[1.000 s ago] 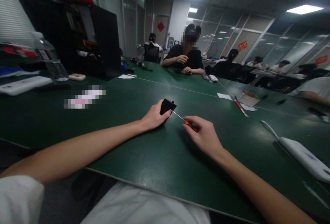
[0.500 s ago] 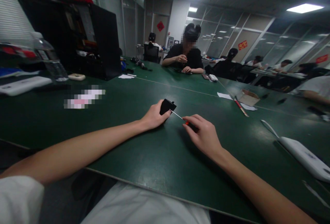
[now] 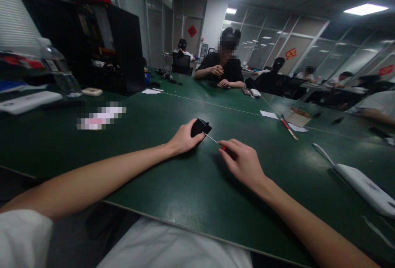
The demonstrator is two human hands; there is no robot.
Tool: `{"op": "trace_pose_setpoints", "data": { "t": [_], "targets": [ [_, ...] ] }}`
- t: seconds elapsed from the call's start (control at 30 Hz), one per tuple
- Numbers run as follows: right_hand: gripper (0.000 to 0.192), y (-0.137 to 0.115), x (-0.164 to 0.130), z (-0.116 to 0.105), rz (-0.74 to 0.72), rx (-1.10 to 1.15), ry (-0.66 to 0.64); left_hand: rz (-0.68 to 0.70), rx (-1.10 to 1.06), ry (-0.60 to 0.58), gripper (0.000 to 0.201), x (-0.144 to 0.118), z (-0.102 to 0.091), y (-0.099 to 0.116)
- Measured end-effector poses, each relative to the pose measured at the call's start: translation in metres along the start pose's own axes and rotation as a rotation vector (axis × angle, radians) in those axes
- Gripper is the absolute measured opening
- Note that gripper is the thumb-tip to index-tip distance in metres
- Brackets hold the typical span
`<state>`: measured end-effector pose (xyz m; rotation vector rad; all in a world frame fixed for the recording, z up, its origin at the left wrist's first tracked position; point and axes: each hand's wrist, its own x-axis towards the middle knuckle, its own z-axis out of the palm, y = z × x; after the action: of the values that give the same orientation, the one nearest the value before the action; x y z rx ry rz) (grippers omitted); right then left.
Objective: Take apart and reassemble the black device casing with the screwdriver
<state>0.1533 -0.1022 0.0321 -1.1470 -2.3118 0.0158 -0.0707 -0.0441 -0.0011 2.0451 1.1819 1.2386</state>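
Observation:
My left hand (image 3: 184, 138) is closed around a small black box-like object (image 3: 200, 127), tilted just over the green table (image 3: 185, 185). A small tab sticks out at the object's upper right corner. Between thumb and fingers, my right hand (image 3: 242, 159) grips a screwdriver (image 3: 212, 138) with a thin metal shaft and a red and dark handle. The shaft points up and left, and its tip meets the black object beside my left thumb. Most of the handle is hidden by my right fingers, and what the tip touches is too small to tell.
At right lie a white power bank (image 3: 365, 188) with a strap, a cardboard box (image 3: 296, 116) and a red stick (image 3: 289, 129). On the left stand a plastic bottle (image 3: 60, 68) and a large black case (image 3: 128, 50). A person (image 3: 220, 68) sits across the table.
Both hands stay almost in place. The black object has tilted very slightly, and the screwdriver's tip still rests against it.

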Motion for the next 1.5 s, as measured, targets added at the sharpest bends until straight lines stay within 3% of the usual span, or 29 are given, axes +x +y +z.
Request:
{"op": "trace_pose_setpoints", "data": {
  "t": [0.1,0.23,0.47,0.67,0.9,1.03,1.17,1.5],
  "targets": [
    [0.027,-0.001,-0.002,0.000,-0.038,-0.030,-0.014,0.030,-0.229,-0.033,0.046,-0.002,-0.001,0.000],
    [0.029,-0.003,-0.003,0.001,-0.054,-0.055,-0.037,-0.067,-0.454,-0.054,0.051,-0.003,0.002,0.005],
    [0.030,-0.011,-0.002,0.001,-0.012,-0.018,-0.037,-0.148,-0.521,-0.017,0.047,-0.002,0.009,0.007],
    [0.028,-0.011,-0.003,0.001,-0.015,0.021,-0.026,-0.284,-0.646,-0.087,0.056,-0.002,0.010,0.005],
    [0.034,-0.002,0.006,0.001,0.266,0.353,0.053,-0.353,-0.900,-0.206,0.056,-0.002,0.012,0.007],
    [0.044,0.002,0.010,0.004,0.370,0.485,0.013,-0.410,-0.943,-0.387,0.056,-0.009,0.014,0.016],
    [0.043,0.002,0.010,0.005,0.368,0.627,-0.114,-0.446,-0.959,-0.554,0.053,-0.015,0.014,0.024],
    [0.046,0.003,0.010,0.001,0.465,0.763,-0.259,-0.496,-0.846,-0.663,0.056,-0.011,0.008,0.030]
  ]
}}
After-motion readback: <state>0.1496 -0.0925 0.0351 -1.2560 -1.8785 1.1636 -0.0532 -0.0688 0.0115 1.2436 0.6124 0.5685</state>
